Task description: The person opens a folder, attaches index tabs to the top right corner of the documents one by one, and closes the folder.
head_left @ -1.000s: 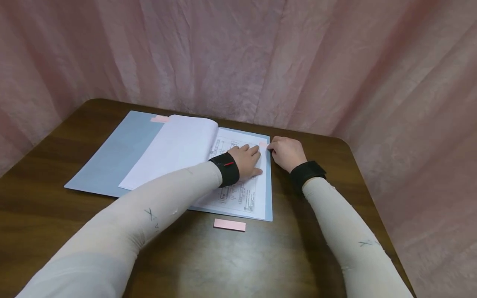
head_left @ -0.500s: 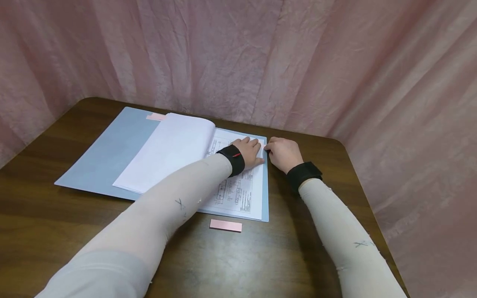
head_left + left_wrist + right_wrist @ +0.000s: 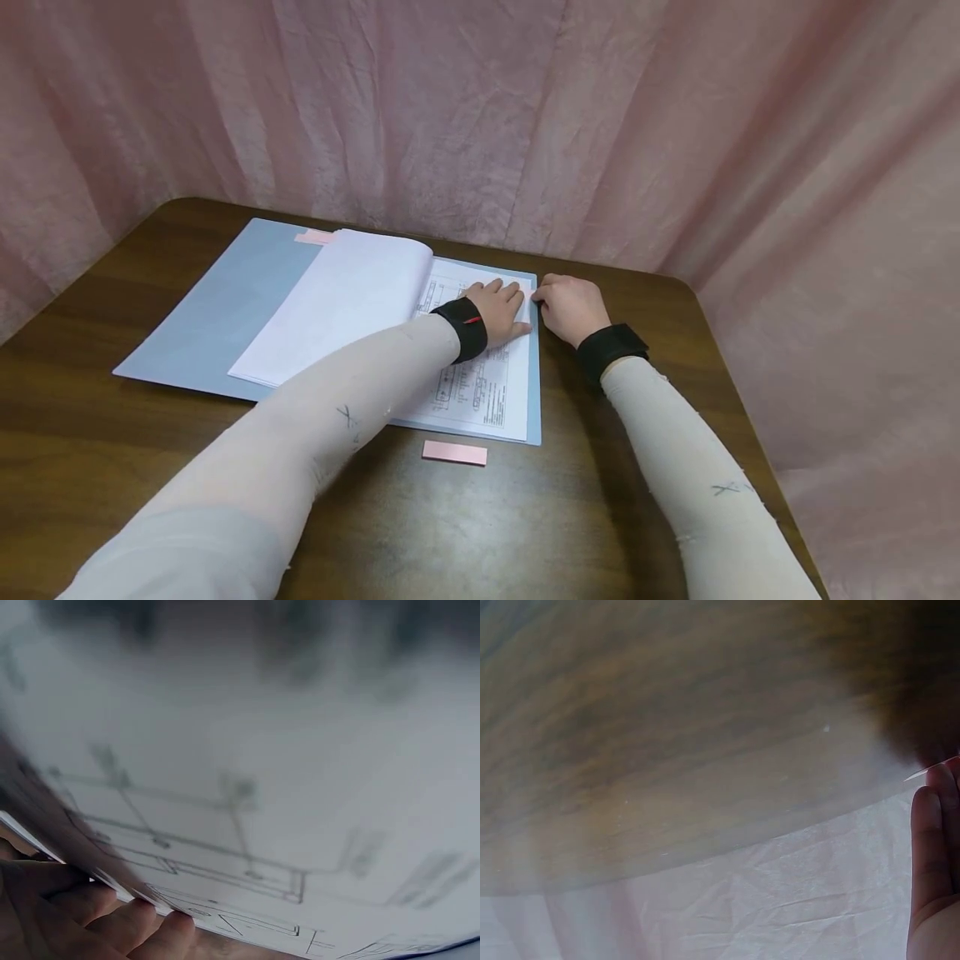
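Observation:
A blue folder (image 3: 225, 308) lies open on the table, with a stack of white sheets folded over to its left (image 3: 337, 300). My left hand (image 3: 501, 312) rests spread, palm down, on the printed page (image 3: 513, 400) on the folder's right side. In the left wrist view its fingers (image 3: 172, 930) lie along the printed sheet (image 3: 300, 795). At the page's upper right edge a pink sticky note (image 3: 527, 287) shows between the hands. My right hand (image 3: 573, 310), fingers curled, pinches its outer end; the right wrist view shows a thin edge at these fingertips (image 3: 930, 799).
A pink pad of sticky notes (image 3: 454, 452) lies on the brown wooden table (image 3: 600, 517) in front of the folder. Another pink sticky note (image 3: 315, 237) sits at the folder's upper left. A pink curtain (image 3: 465, 117) hangs behind the table.
My left hand has slid up and right across the page, closer to the sticky note. The right hand stays at the page edge. The view has shifted slightly.

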Demonstrator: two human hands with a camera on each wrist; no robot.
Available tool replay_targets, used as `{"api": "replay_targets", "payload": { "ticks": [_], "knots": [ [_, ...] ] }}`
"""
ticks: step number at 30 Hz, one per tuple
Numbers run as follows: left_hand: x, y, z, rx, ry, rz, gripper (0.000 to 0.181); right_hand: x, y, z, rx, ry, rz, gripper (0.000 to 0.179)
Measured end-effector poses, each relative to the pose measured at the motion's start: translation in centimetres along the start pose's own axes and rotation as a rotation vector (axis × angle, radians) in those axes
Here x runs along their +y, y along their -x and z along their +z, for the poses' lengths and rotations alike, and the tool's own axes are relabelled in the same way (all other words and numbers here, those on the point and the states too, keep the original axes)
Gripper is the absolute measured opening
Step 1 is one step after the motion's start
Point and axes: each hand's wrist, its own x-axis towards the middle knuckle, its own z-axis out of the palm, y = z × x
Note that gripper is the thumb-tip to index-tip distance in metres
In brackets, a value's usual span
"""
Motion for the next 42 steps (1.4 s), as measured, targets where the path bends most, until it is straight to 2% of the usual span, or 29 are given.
{"api": "replay_targets", "payload": {
  "ticks": [2,8,11,14,19,24,32,42],
  "knots": [
    [0.0,0.3,0.3,0.003,-0.008,0.014,0.078,-0.1,0.0,-0.1,0.002,-0.006,0.002,0.026],
    [0.1,3.2,-0.8,-0.016,-0.078,0.072,0.079,-0.5,-0.3,-0.4,-0.011,-0.016,0.003,0.027],
    [-0.1,3.7,-1.1,-0.023,-0.1,0.089,0.079,-0.6,-0.4,-0.7,-0.01,-0.019,0.005,0.027],
    [-0.2,3.4,-1.3,-0.039,-0.096,0.08,0.081,-0.7,-0.5,-0.7,-0.011,-0.022,0.009,0.026],
    [-0.5,1.8,-1.3,-0.071,-0.067,0.024,0.081,-0.8,-0.4,-0.6,-0.027,-0.026,0.006,0.027],
    [-0.4,1.3,-2.3,-0.085,-0.022,-0.018,0.081,-0.7,-0.2,-0.5,-0.021,-0.007,0.008,0.027],
    [-0.5,1.3,-2.3,-0.066,0.01,-0.061,0.076,-0.9,-0.2,-0.4,-0.034,-0.017,0.01,0.027],
    [0.0,2.4,-1.7,-0.041,-0.047,-0.038,0.075,-1.1,-0.2,-0.6,-0.029,-0.017,0.014,0.027]
  ]
}}
